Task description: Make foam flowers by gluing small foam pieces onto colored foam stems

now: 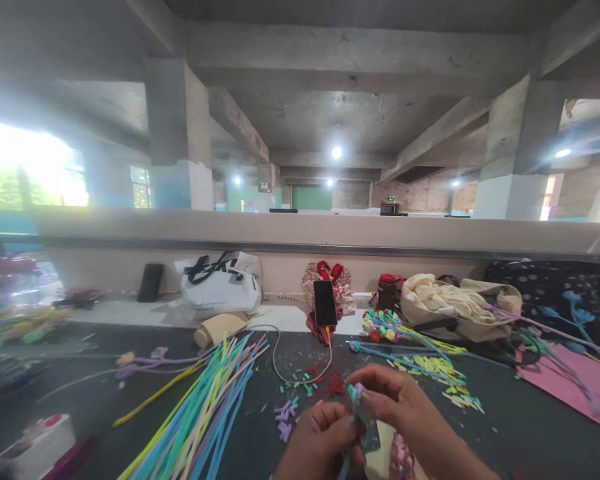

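A small purple and teal flower piece (355,393) tops a pale blue stem in front of me. My left hand (325,437) is closed around the stem just below the flower. At the flower's right side, my right hand (397,400) pinches it between thumb and fingers. Short purple pieces (285,419) lie to the left of my hands, with red pieces (335,385) and small green pieces (300,381) just beyond them.
Long coloured stems (200,413) spread over the dark table at left. A phone (325,303) on a cable leans on a red-patterned bag. Yellow pieces (433,368), a cloth-filled basket (480,327) and a pink sheet (575,387) are at right; a white bag (223,287) stands behind.
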The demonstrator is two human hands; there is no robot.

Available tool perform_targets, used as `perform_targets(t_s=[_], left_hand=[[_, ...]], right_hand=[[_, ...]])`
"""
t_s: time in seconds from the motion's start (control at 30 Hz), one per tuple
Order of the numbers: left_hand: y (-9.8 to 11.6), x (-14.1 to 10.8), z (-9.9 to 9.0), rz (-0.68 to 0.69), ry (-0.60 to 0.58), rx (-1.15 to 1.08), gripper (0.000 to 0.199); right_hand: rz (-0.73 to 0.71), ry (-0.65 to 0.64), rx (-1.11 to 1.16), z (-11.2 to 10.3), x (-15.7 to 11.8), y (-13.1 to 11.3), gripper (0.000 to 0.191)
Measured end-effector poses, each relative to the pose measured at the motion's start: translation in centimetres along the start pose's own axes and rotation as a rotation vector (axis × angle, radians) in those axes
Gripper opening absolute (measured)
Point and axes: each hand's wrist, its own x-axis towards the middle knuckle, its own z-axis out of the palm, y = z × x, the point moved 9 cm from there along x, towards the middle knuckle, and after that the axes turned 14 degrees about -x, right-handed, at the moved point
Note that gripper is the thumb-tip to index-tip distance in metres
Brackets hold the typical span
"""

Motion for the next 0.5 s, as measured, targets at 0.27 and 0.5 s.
perform_targets(t_s=[0.27, 0.5], left_hand=[[0.0, 0.1, 0.1, 0.018, -0.029, -0.015, 0.036], [-0.1, 0.0, -0.9, -0.053, 0.010, -0.102, 0.032]], right_hand=[[-0.014, 0.005, 0.028, -0.1, 0.1, 0.3, 0.027], [-0.074, 0.099, -0.017, -1.6, 0.0, -0.3, 0.041]])
